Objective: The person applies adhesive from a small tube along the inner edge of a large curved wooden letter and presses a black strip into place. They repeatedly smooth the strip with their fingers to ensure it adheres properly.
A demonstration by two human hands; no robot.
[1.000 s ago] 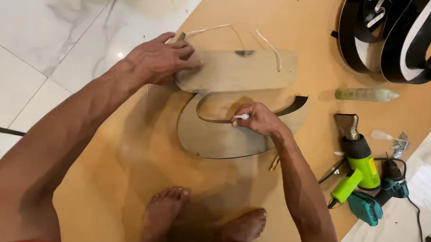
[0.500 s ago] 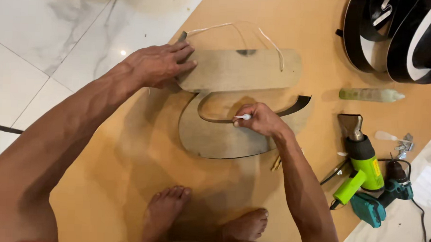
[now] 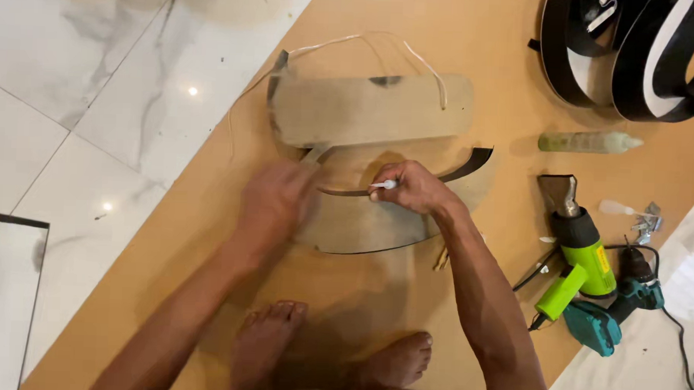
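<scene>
A curved, letter-shaped brown board piece (image 3: 377, 223) with a dark edge strip lies on a large brown board (image 3: 460, 37). Just beyond it lies a flat oblong board piece (image 3: 365, 107) with thin white wire looping off it. My right hand (image 3: 412, 188) rests on the curved piece and pinches a small white nozzle-tipped applicator (image 3: 383, 185) against its inner edge. My left hand (image 3: 274, 200), blurred, presses on the left end of the curved piece, its fingers near the dark strip. My bare feet show at the bottom.
A green heat gun (image 3: 580, 241) and a teal power tool (image 3: 612, 316) lie at the right, with a pale green glue bottle (image 3: 587, 142) above them. Black-and-white coiled strips (image 3: 636, 51) sit top right. White marble floor (image 3: 81, 93) lies left.
My left hand has left the oblong board piece and come down toward me onto the left end of the curved piece. My right hand stays at the inner edge.
</scene>
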